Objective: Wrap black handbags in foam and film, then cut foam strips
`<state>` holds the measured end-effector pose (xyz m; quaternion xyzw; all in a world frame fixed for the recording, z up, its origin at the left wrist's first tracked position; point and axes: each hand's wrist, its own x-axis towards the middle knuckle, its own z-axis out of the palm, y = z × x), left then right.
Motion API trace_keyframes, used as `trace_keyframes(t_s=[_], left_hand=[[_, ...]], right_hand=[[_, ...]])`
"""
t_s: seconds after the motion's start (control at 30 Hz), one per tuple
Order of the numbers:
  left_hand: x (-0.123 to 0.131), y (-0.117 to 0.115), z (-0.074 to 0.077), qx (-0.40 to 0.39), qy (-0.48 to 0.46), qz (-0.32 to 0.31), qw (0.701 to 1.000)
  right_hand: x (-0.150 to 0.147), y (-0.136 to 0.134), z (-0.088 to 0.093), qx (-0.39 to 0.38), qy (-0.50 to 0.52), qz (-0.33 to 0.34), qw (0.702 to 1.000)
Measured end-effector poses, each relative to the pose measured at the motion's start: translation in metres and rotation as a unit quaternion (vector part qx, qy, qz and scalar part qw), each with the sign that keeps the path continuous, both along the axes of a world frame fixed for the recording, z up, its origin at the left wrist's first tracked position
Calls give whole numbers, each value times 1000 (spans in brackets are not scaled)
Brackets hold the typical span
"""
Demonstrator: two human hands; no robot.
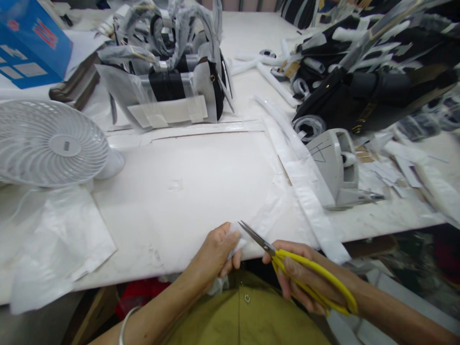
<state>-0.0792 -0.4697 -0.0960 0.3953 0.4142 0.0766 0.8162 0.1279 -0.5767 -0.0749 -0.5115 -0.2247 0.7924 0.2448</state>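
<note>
Close to the table's front edge, my left hand (223,247) is closed on a small piece of thin white wrapping sheet (236,235). Part of the sheet sticks out past my thumb, and the rest is hidden by my fingers. To its right, my right hand (298,275) grips a pair of scissors (316,268) with yellow handles. Their narrow metal blades point up and left, the tips near the sheet in my left hand. The blades look nearly closed. A crumpled translucent sheet (271,208) lies on the white table (201,172) just beyond.
A white fan (53,143) stands at left, with white sheets (64,239) before it. Behind are a wrapped handbag (168,91) and a blue box (34,43). At right are black bags (377,96), a tape dispenser (334,167) and a long plastic strip (305,191) overhanging the edge.
</note>
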Motion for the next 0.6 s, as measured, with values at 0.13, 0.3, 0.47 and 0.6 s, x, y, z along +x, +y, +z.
trace_keyframes(t_s=[0.13,0.3,0.47,0.6], left_hand=[[-10,1,4,70,11,5,997],[-7,-2,9,123,-14,-28,992],[3,-5,6,121,-38,-66,990],[7,-6,-1,57,-40,-105,992]], right_hand=[[-1,13,27,60,-86,-36,994],[-20,43,37,179,-266,-81,944],[-31,68,13,272,-275,-62,920],[-3,85,-17,257,-191,-59,945]])
